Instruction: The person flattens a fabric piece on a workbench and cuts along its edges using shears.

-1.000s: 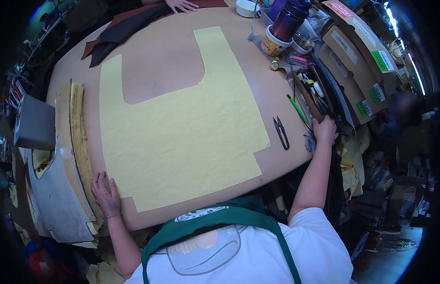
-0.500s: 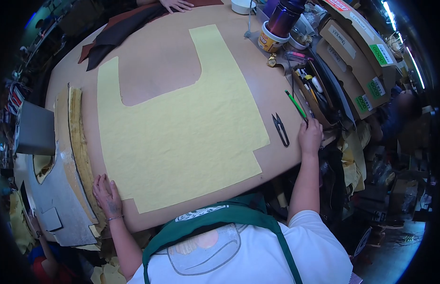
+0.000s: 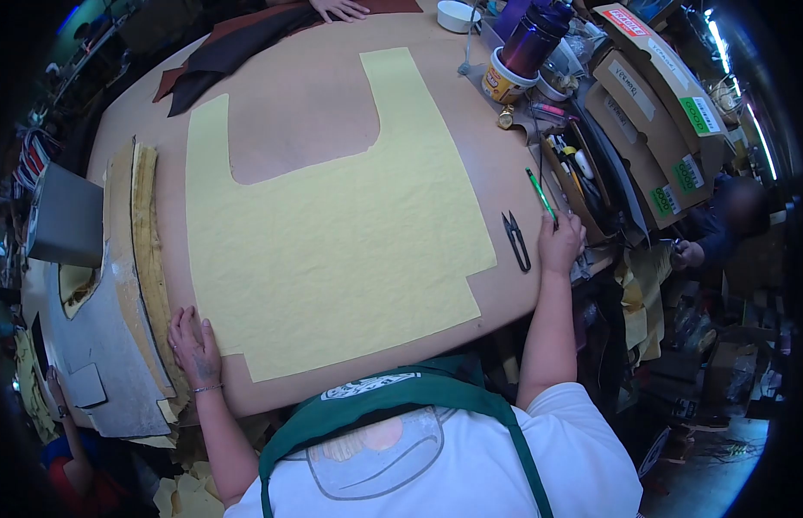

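A large pale yellow sheet (image 3: 332, 250) with a U-shaped cutout lies flat on the table (image 3: 298, 129). My left hand (image 3: 194, 350) rests with fingers apart at the sheet's lower left corner, beside a foam-edged panel (image 3: 147, 259). At the table's right edge my right hand (image 3: 561, 242) has its fingers closed at the lower end of a green pen (image 3: 540, 192); its fingertips are partly hidden. Black thread snips (image 3: 515, 242) lie between the sheet and my right hand, touched by neither hand.
An organizer box of tools (image 3: 578, 177), a yellow tub (image 3: 505, 78) holding a purple bottle (image 3: 535, 39), and cardboard boxes (image 3: 643, 112) stand at right. Dark leather (image 3: 233, 56) and another person's hand (image 3: 339, 9) are at the top. Other people are at lower left and far right.
My right hand has moved from the organizer box leftward to the green pen's lower end. My left hand has stayed at the sheet's corner. The view has shifted slightly.
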Motion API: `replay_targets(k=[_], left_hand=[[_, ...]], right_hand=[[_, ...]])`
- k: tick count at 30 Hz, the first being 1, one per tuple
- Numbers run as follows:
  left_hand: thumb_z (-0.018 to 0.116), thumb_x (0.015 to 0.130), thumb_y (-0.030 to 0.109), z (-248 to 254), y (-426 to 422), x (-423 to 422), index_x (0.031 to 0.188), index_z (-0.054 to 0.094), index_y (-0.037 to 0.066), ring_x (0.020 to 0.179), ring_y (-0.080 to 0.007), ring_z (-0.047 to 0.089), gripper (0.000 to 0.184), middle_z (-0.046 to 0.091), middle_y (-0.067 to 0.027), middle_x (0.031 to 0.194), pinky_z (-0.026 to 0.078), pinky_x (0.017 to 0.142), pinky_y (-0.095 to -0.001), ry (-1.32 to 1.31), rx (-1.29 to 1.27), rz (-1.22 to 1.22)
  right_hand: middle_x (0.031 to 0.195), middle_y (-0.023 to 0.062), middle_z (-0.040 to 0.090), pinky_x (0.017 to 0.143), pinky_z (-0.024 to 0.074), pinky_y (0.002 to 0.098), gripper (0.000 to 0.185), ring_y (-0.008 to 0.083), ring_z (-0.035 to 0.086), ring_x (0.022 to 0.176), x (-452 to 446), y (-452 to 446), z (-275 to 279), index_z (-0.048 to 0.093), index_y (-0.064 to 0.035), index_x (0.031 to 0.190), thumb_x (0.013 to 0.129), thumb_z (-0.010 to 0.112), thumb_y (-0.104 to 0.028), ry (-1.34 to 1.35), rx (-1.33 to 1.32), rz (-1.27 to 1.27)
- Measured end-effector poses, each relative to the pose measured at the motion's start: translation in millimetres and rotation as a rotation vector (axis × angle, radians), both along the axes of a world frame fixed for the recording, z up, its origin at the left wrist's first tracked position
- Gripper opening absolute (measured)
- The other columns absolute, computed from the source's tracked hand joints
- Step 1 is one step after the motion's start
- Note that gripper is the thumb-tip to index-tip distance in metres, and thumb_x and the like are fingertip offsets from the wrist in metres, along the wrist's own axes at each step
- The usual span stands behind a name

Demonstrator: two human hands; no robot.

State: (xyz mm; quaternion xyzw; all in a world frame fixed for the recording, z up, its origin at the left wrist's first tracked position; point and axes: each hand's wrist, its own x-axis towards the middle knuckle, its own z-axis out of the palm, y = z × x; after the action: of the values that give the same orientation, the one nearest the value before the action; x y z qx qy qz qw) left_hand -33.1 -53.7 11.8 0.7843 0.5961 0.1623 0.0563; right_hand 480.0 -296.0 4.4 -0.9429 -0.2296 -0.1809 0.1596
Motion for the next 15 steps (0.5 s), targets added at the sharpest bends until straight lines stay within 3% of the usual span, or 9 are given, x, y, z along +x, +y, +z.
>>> replay_targets(k=[3, 6, 8, 9, 11, 12, 13, 15], left_hand=[[0.05, 0.081, 0.02, -1, 0, 0, 0.113, 0.048, 0.008, 0.113, -0.0313, 0.035, 0.034, 0.041, -0.0128, 0.12, 0.029, 0.094, -0.043, -0.01, 0.001, -0.004], [0.051, 0.081, 0.02, -1, 0, -1, 0.113, 0.048, 0.007, 0.113, -0.0312, 0.034, 0.035, 0.041, -0.0127, 0.12, 0.028, 0.095, -0.0423, -0.027, 0.005, -0.011], [0.051, 0.081, 0.02, -1, -1, -1, 0.112, 0.048, 0.006, 0.113, -0.0311, 0.034, 0.035, 0.041, -0.0126, 0.12, 0.028, 0.095, -0.0419, -0.028, 0.004, -0.004], [0.051, 0.081, 0.02, -1, -1, -1, 0.112, 0.048, 0.006, 0.114, -0.031, 0.034, 0.035, 0.041, -0.0126, 0.12, 0.028, 0.095, -0.0417, -0.023, 0.001, 0.0], [0.051, 0.081, 0.02, -1, 0, -2, 0.112, 0.048, 0.006, 0.114, -0.0309, 0.034, 0.035, 0.041, -0.0124, 0.12, 0.028, 0.095, -0.0416, -0.022, 0.001, 0.006], [0.051, 0.081, 0.02, -1, 0, -2, 0.112, 0.048, 0.006, 0.114, -0.0309, 0.034, 0.035, 0.041, -0.0124, 0.12, 0.028, 0.095, -0.0416, -0.025, 0.0, 0.004], [0.051, 0.081, 0.02, -1, 0, -1, 0.112, 0.048, 0.006, 0.114, -0.0308, 0.034, 0.035, 0.041, -0.0123, 0.12, 0.028, 0.095, -0.0416, -0.029, -0.003, -0.006], [0.051, 0.081, 0.02, -1, 0, -1, 0.112, 0.048, 0.006, 0.114, -0.0309, 0.034, 0.034, 0.04, -0.0123, 0.12, 0.028, 0.095, -0.0418, -0.025, 0.0, -0.006]], right_hand=[[0.092, 0.0092, 0.055, 0.079, 0.0378, 0.0447, 0.021, 0.0297, 0.048, 0.092, -7, 2, 0, 0.061, -0.0073, 0.093, 0.077, 0.058, -0.021, -0.176, 0.06, 0.067], [0.084, 0.0077, 0.057, 0.075, 0.0425, 0.0356, 0.02, 0.024, 0.053, 0.08, -8, -21, -1, 0.06, -0.0022, 0.093, 0.079, 0.057, -0.016, -0.142, 0.337, 0.317], [0.077, 0.0047, 0.057, 0.066, 0.0445, 0.0264, 0.016, 0.0154, 0.053, 0.068, -25, -51, -1, 0.059, 0.0017, 0.09, 0.081, 0.056, -0.011, 0.348, 1.006, 0.16], [0.079, 0.0043, 0.057, 0.062, 0.044, 0.0228, 0.02, 0.0108, 0.052, 0.065, -26, -69, 5, 0.058, 0.0011, 0.084, 0.086, 0.05, -0.017, 0.335, 1.127, 0.022], [0.064, 0.0023, 0.05, 0.053, 0.0406, 0.0208, 0.031, 0.0097, 0.047, 0.056, -14, -111, 26, 0.05, -0.0043, 0.066, 0.087, 0.047, -0.027, 0.198, 1.13, -0.265], [0.058, 0.0013, 0.045, 0.049, 0.0389, 0.0208, 0.033, 0.0092, 0.044, 0.053, -3, -130, 31, 0.047, -0.0059, 0.064, 0.086, 0.049, -0.03, 0.153, 1.259, -0.338], [0.057, 0.0005, 0.042, 0.048, 0.0369, 0.0207, 0.033, 0.0081, 0.042, 0.051, 3, -139, 37, 0.045, -0.0076, 0.062, 0.085, 0.051, -0.031, 0.132, 1.362, -0.431], [0.066, 0.0034, 0.05, 0.053, 0.039, 0.0231, 0.033, 0.0119, 0.047, 0.055, 32, -183, 10, 0.052, 0.0003, 0.071, 0.084, 0.053, -0.03, 0.199, 1.208, -0.42]])
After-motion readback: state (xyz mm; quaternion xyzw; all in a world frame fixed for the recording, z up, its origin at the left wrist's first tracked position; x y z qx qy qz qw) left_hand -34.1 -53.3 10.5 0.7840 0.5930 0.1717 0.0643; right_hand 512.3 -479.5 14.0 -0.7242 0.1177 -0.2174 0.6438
